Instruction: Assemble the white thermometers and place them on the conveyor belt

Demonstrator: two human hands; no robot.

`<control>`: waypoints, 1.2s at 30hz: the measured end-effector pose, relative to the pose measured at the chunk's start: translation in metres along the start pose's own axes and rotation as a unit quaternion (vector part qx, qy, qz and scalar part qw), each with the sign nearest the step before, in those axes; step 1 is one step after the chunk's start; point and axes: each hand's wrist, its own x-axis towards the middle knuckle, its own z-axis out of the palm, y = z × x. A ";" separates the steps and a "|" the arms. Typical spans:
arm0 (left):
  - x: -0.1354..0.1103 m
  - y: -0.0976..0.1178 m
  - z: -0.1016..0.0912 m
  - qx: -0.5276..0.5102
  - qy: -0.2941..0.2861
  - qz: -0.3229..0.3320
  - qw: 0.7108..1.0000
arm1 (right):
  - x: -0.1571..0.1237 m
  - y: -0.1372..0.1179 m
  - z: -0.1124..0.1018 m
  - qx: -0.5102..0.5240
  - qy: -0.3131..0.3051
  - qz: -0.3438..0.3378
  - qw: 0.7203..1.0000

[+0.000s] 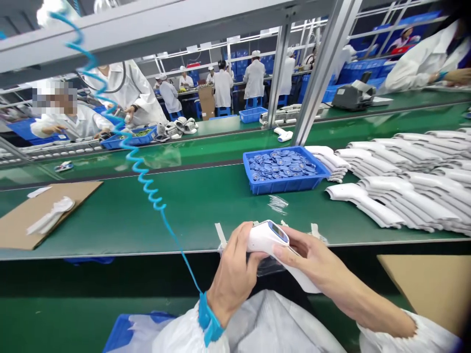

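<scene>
A white handheld thermometer shell (pixel 265 237) with a small blue display is held over the near edge of the green work table (pixel 154 215). My left hand (pixel 232 270) is wrapped around its left end, and a blue wrist strap with a coiled blue cord (pixel 142 174) hangs from that wrist. My right hand (pixel 309 260) grips the shell from the right, thumb along its side. A thin clear film shows just under the shell, between my hands.
A blue tray (pixel 285 185) of several small blue parts stands ahead. Rows of white shells (pixel 401 196) cover the right. A cardboard sheet (pixel 33 215) with a white part lies left. Metal frame posts (pixel 320 73) rise behind. People in white coats work beyond.
</scene>
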 end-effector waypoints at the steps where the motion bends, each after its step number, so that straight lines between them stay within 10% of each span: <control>1: 0.002 0.002 -0.004 -0.020 -0.029 -0.018 0.999 | 0.000 0.000 -0.002 -0.018 -0.017 -0.012 1.000; 6: 0.023 0.009 -0.025 -0.072 -0.190 -0.097 0.974 | 0.005 0.000 -0.006 -0.129 -0.073 -0.047 0.988; 14: 0.060 0.009 -0.023 -0.060 -0.150 -0.102 0.982 | 0.066 -0.023 0.037 -0.283 0.244 -0.260 0.890; 24: 0.084 -0.014 -0.009 0.037 -0.171 -0.075 0.982 | 0.110 -0.020 0.033 -0.422 0.288 -0.365 0.778; 36: 0.106 -0.028 0.000 0.005 -0.183 -0.115 0.976 | 0.141 -0.021 0.034 -0.441 0.306 -0.326 0.778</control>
